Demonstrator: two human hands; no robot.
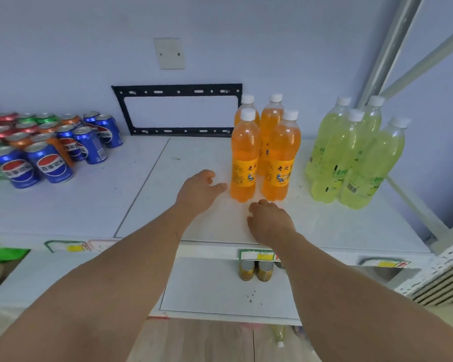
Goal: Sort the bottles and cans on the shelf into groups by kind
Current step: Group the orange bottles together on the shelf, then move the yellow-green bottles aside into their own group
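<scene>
Several orange soda bottles with white caps stand together at the middle right of the white shelf. Right of them stands a cluster of pale green bottles. At the far left sit several blue cans, with orange, red and green cans behind them. My left hand hovers just left of the front orange bottle, fingers apart, holding nothing. My right hand rests on the shelf just in front of the orange bottles, fingers curled down, holding nothing.
A black metal bracket is fixed to the wall behind the shelf. A grey upright post rises at the right. On the lower shelf stand two gold cans. Price tags line the shelf's front edge.
</scene>
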